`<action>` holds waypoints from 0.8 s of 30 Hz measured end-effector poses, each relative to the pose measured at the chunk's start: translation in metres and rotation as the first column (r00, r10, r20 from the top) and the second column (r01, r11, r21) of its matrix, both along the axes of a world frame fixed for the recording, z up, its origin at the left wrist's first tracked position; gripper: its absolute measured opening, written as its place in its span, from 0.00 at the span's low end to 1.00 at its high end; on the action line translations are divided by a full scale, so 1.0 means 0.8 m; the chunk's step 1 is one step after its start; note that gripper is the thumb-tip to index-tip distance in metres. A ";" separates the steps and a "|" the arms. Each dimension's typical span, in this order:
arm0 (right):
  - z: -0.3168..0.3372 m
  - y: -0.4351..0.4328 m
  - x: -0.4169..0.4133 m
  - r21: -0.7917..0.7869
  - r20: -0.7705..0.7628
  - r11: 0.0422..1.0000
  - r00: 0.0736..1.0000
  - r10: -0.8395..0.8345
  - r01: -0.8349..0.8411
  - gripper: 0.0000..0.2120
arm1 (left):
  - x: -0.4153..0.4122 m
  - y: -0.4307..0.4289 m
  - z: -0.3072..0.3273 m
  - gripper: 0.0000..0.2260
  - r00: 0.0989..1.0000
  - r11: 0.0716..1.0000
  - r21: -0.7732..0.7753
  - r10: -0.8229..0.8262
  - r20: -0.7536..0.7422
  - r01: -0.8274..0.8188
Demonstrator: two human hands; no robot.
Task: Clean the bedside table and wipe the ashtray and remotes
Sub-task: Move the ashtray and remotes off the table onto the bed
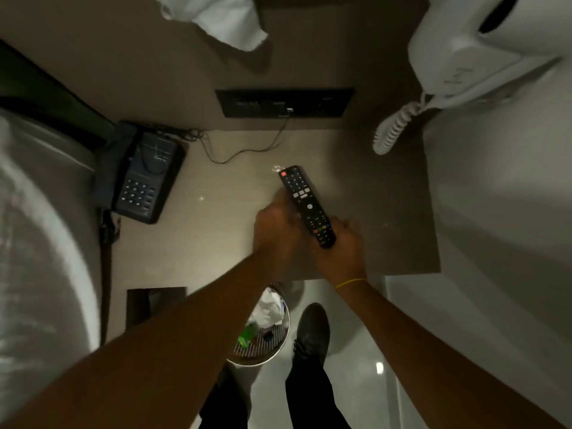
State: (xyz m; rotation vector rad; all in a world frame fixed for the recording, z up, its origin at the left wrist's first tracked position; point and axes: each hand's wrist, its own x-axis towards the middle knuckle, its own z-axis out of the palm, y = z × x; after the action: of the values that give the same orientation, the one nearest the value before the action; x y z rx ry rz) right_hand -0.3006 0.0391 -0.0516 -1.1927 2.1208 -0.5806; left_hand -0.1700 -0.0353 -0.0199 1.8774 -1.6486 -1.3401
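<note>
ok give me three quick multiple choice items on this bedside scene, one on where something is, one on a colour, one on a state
1. Where does the telephone sit on the bedside table?
A. left end
B. right end
C. front centre

2. What colour is the band on the right wrist?
A. red
B. yellow
C. blue

3. What is the state of the remote?
A. lying untouched
B. held in the right hand
C. in the waste bin

Key: 1 A, it stands beside the bed; 2 B, a yellow band circles the wrist; 3 B, the fingers wrap its lower end, the left hand alongside.

Left hand (280, 233) motion-blurred, its fingers indistinct beside the remote (308, 205); white cloth (216, 17) cut off at top edge.
</note>
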 end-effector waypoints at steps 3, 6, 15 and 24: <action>0.025 -0.029 0.060 -0.061 0.044 0.992 0.993 0.110 -0.107 0.13 | 0.073 -0.056 0.014 0.22 0.862 0.887 0.185 0.457 -0.221 -0.423; 0.055 -0.064 0.126 -0.156 0.096 0.969 0.973 0.208 -0.192 0.17 | 0.162 -0.101 0.032 0.19 0.646 0.750 0.331 0.661 -0.381 -0.572; 0.144 -0.179 0.355 -0.351 -0.042 0.799 0.861 0.507 -0.488 0.27 | 0.430 -0.141 0.163 0.10 0.374 0.591 0.217 0.711 -0.596 -0.777; 0.176 -0.304 0.602 -0.311 -0.242 0.536 0.611 0.754 -0.785 0.17 | 0.700 -0.184 0.178 0.18 0.292 0.357 0.048 0.827 -0.480 -0.933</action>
State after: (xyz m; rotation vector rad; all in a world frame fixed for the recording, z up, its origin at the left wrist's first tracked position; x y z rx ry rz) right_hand 0.1807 -0.2038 0.0891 -2.2320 1.2910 -0.5324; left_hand 0.3900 -0.1823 0.1222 1.6759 -0.2743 -0.8377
